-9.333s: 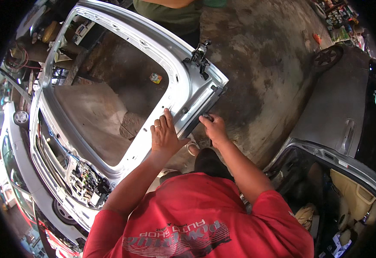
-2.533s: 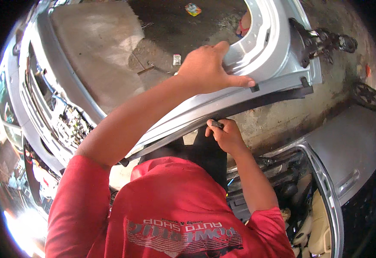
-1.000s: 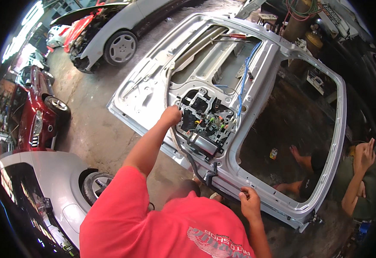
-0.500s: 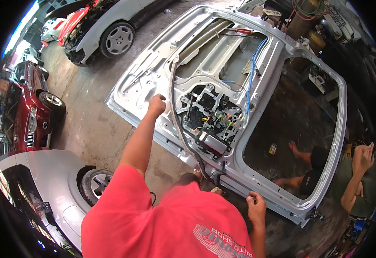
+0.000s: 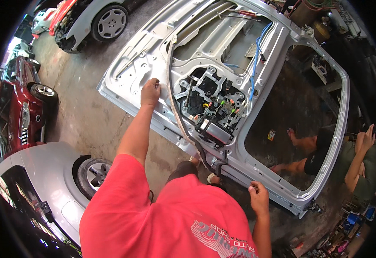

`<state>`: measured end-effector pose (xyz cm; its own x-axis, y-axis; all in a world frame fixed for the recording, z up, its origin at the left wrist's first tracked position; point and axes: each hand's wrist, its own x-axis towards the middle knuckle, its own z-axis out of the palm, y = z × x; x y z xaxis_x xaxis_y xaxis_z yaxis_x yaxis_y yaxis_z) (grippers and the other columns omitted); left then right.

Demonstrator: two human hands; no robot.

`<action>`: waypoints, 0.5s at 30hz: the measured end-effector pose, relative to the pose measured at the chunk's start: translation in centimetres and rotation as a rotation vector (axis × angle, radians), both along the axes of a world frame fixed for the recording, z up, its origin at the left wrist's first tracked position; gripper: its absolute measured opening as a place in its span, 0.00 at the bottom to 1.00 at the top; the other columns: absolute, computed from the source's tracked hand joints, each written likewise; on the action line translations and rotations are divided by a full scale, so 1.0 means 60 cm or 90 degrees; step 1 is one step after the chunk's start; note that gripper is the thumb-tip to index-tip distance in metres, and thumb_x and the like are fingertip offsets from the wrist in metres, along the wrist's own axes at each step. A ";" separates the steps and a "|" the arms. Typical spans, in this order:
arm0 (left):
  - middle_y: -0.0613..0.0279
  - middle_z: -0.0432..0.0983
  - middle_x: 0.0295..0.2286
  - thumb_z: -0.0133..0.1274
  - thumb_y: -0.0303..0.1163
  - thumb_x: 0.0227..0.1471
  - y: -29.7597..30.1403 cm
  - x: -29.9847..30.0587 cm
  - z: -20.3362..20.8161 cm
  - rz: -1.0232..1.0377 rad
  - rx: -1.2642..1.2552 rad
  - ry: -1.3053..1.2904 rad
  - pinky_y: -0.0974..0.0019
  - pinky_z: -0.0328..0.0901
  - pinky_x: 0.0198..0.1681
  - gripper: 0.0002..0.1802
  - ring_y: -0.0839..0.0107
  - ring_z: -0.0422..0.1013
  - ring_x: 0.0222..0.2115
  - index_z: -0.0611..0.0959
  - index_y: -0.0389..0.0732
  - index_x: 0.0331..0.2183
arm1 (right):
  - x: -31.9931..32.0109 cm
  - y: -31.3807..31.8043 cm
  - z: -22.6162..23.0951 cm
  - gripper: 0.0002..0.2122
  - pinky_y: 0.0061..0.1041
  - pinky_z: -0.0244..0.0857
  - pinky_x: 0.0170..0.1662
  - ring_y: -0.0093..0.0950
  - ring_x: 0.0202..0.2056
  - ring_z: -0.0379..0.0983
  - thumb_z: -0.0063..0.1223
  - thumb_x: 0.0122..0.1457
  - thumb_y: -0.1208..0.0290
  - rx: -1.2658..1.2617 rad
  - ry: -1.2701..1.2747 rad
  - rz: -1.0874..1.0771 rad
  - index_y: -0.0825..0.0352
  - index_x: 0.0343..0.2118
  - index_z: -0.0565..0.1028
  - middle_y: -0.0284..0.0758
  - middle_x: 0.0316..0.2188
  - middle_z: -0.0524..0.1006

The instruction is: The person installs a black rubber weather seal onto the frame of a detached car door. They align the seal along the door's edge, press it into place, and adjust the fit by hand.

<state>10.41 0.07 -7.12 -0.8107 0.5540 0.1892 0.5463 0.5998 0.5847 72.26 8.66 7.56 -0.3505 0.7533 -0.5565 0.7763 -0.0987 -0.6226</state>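
Note:
A silver vehicle door frame [image 5: 153, 47] lies flat before me, its inner side up. My left hand [image 5: 151, 91] is over its left part, fingers curled in; whatever they hold, if anything, is hidden. Beside that hand, a long grey-and-black rubber seal strip [image 5: 171, 79] curves down across the door. To its right sits a black latch and motor mechanism [image 5: 213, 105] with coloured connectors. My right hand [image 5: 259, 198] hangs just off the door's near edge, fingers bent toward the thumb; I cannot make out anything in it.
Blue wires [image 5: 255, 64] run along the door, and a red-handled screwdriver [image 5: 244, 13] lies at its far end. Past the window opening sits another person [image 5: 364, 159]. A silver car [image 5: 54, 180] and a dark red car [image 5: 28, 107] stand at left.
The view has shifted, so the door appears higher. My left hand has turned upward, its fingers curled, staying over the same part of the door. The right hand has barely moved.

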 end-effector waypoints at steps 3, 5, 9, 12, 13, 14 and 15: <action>0.55 0.84 0.40 0.62 0.28 0.53 0.007 0.012 0.000 0.027 0.004 -0.055 0.55 0.74 0.46 0.13 0.55 0.80 0.41 0.84 0.42 0.43 | 0.009 0.003 -0.001 0.13 0.34 0.73 0.47 0.33 0.40 0.81 0.58 0.62 0.74 -0.002 -0.030 0.009 0.72 0.48 0.80 0.44 0.44 0.83; 0.53 0.84 0.42 0.64 0.29 0.53 0.012 0.020 0.008 0.031 -0.027 -0.069 0.56 0.74 0.47 0.17 0.54 0.80 0.44 0.84 0.41 0.46 | 0.018 0.008 -0.002 0.13 0.34 0.73 0.47 0.34 0.41 0.81 0.58 0.62 0.73 0.009 -0.050 0.026 0.72 0.49 0.79 0.44 0.44 0.83; 0.51 0.82 0.47 0.66 0.31 0.51 -0.046 -0.014 -0.050 0.043 0.025 0.061 0.57 0.74 0.49 0.23 0.55 0.80 0.45 0.83 0.38 0.50 | 0.057 0.040 -0.041 0.15 0.36 0.72 0.51 0.40 0.45 0.80 0.60 0.62 0.72 0.129 -0.056 0.153 0.71 0.51 0.78 0.46 0.47 0.82; 0.51 0.82 0.47 0.67 0.32 0.51 -0.065 0.050 0.009 0.067 0.078 0.042 0.56 0.74 0.49 0.24 0.57 0.80 0.44 0.83 0.39 0.50 | 0.073 0.065 -0.029 0.27 0.43 0.63 0.62 0.48 0.59 0.68 0.65 0.57 0.69 0.202 -0.149 0.240 0.69 0.59 0.71 0.49 0.57 0.73; 0.51 0.82 0.45 0.67 0.32 0.51 -0.077 0.089 0.027 0.076 0.095 0.039 0.56 0.74 0.47 0.23 0.57 0.80 0.43 0.83 0.39 0.50 | 0.082 0.072 -0.035 0.33 0.44 0.60 0.65 0.48 0.63 0.64 0.68 0.55 0.68 0.232 -0.173 0.284 0.68 0.63 0.67 0.48 0.62 0.69; 0.51 0.83 0.42 0.67 0.33 0.51 -0.091 0.130 0.045 0.082 0.113 0.040 0.57 0.74 0.46 0.23 0.58 0.81 0.42 0.83 0.39 0.49 | 0.097 0.071 -0.042 0.37 0.46 0.57 0.67 0.49 0.66 0.61 0.70 0.53 0.66 0.254 -0.192 0.310 0.67 0.65 0.64 0.47 0.64 0.66; 0.51 0.83 0.39 0.67 0.32 0.51 -0.108 0.184 0.067 0.073 0.045 0.078 0.57 0.74 0.42 0.22 0.59 0.80 0.39 0.83 0.38 0.48 | 0.109 0.072 -0.054 0.41 0.48 0.54 0.68 0.50 0.68 0.57 0.72 0.52 0.65 0.277 -0.205 0.340 0.66 0.67 0.61 0.47 0.67 0.63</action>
<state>21.43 -6.38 -3.10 -0.8367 0.4407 0.3253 0.5458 0.6218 0.5616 78.82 12.99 4.31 -0.6000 0.7013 -0.3850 0.7994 0.5444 -0.2541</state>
